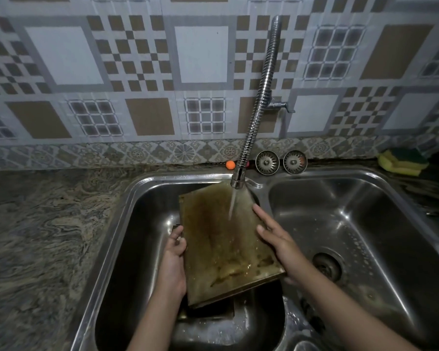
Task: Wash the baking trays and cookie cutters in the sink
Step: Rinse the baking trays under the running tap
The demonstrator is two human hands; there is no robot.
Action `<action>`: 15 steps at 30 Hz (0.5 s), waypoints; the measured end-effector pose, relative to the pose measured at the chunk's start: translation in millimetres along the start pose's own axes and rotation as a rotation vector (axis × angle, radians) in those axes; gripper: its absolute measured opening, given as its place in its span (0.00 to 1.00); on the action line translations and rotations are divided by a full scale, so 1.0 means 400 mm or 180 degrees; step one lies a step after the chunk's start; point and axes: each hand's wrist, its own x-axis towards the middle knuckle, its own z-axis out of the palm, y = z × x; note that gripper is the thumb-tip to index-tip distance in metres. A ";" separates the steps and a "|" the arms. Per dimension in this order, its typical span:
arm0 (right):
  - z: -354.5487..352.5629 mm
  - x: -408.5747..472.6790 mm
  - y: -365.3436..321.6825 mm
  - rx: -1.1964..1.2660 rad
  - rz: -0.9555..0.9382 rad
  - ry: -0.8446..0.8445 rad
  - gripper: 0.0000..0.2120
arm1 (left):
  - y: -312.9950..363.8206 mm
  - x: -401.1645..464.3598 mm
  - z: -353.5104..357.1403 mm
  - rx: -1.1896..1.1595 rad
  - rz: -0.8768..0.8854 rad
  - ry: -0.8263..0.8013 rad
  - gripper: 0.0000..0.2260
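Note:
A rectangular, brown-stained baking tray (221, 239) is held tilted over the left basin of a steel double sink (137, 198). Water runs from the flexible tap (238, 179) onto its upper part. My left hand (174, 257) grips the tray's left edge. Along the right edge lies my right hand (274, 236), fingers stretched, thumb on the tray's face. Under the tray a dark flat object (208, 311) sits in foamy water; I cannot tell what it is. No cookie cutters are visible.
The right basin (340, 224) has a drain (327, 267) and soap flecks. Two strainer plugs (280, 162) and a small orange ball (230, 164) rest at the sink's back rim. Yellow-green sponges (403, 162) lie at the back right. Granite counter (43, 236) stretches to the left.

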 end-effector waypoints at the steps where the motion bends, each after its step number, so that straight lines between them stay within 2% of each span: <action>1: 0.006 -0.006 0.003 0.0357 0.0093 0.0064 0.20 | -0.002 0.002 -0.001 0.0064 -0.0089 0.0000 0.12; 4: -0.004 -0.013 -0.007 0.0545 0.0029 0.0493 0.20 | -0.005 0.019 -0.004 0.0714 -0.0306 -0.0004 0.15; 7: -0.051 -0.031 -0.075 0.0393 -0.0370 0.0861 0.22 | -0.007 0.052 -0.043 0.2710 -0.0098 0.0418 0.13; 8: -0.074 -0.042 -0.107 0.0331 -0.0504 0.0973 0.23 | -0.004 0.061 -0.064 0.3057 -0.0138 0.0499 0.13; 10: -0.132 -0.064 -0.170 0.0038 -0.0644 0.1245 0.22 | 0.000 0.068 -0.101 0.3376 -0.0484 0.0433 0.12; 12: -0.188 -0.079 -0.217 -0.0401 -0.0748 0.1456 0.23 | -0.003 0.067 -0.120 0.3626 -0.0710 0.0401 0.04; 13: -0.215 -0.080 -0.227 -0.0682 -0.0753 0.1522 0.23 | -0.008 0.064 -0.121 0.3798 -0.0735 0.0365 0.02; 15: -0.257 -0.070 -0.220 -0.1546 -0.0588 0.1591 0.23 | -0.024 0.071 -0.122 0.4050 -0.0575 0.0508 0.05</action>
